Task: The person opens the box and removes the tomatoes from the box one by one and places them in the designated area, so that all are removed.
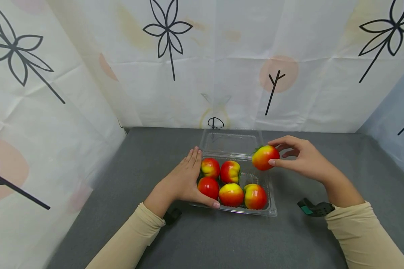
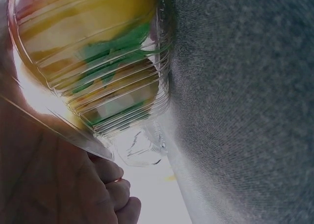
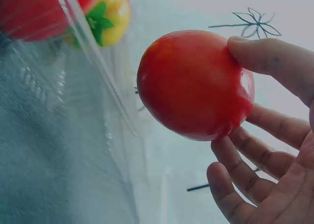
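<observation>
A clear plastic clamshell box [image 1: 271, 203] holds several red-and-yellow tomatoes [image 1: 231, 195], with a bare spot at its back right. My left hand [image 1: 185, 183] rests along the box's left side, fingers straight and thumb over the front rim. Through the ribbed wall, a tomato with green leaves [image 2: 108, 52] shows in the left wrist view. Above the back right of the box, my right hand [image 1: 304, 158] pinches another tomato [image 1: 264, 157] between thumb and fingertips. That tomato's smooth red side [image 3: 191, 84] faces the right wrist camera.
The box's clear lid [image 1: 233, 144] lies folded back toward the wall. A dark grey cloth [image 1: 239, 243] covers the table. White fabric with printed flowers [image 1: 215, 82] hangs behind and along the sides. Each wrist wears a dark strap-on device [image 1: 314, 208].
</observation>
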Motion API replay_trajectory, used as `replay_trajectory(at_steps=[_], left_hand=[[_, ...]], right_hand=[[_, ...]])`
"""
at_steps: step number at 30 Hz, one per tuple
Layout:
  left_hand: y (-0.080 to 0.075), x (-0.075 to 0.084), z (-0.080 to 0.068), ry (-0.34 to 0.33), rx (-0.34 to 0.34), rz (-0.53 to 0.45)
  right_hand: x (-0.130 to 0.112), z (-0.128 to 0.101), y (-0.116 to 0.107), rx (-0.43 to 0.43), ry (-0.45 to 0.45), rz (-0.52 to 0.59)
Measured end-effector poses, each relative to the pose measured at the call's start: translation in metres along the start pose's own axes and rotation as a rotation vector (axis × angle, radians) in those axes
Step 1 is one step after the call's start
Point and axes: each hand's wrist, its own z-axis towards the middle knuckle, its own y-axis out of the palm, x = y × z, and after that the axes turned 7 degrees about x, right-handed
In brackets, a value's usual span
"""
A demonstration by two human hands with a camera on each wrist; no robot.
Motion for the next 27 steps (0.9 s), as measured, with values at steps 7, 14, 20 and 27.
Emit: replay_trajectory(at_steps=[7, 14, 20, 27], left_hand=[[0.0, 0.0, 0.0, 0.0, 0.002, -0.001], [0.0, 0.0, 0.0, 0.007, 0.005, -0.001], [0.0, -0.001, 0.0, 0.008, 0.005, -0.005], [0.0, 0.0, 0.0, 0.011, 0.006, 0.004]], right_hand=[[0.01, -0.002, -0.015, 0.061, 0.033, -0.013], [0.018, -0.004, -0.026, 0.099, 0.144, -0.012], [0.032, -0.005, -0.034, 0.117, 0.199, -0.009], [0.048, -0.006, -0.041, 0.106, 0.254, -0.045]])
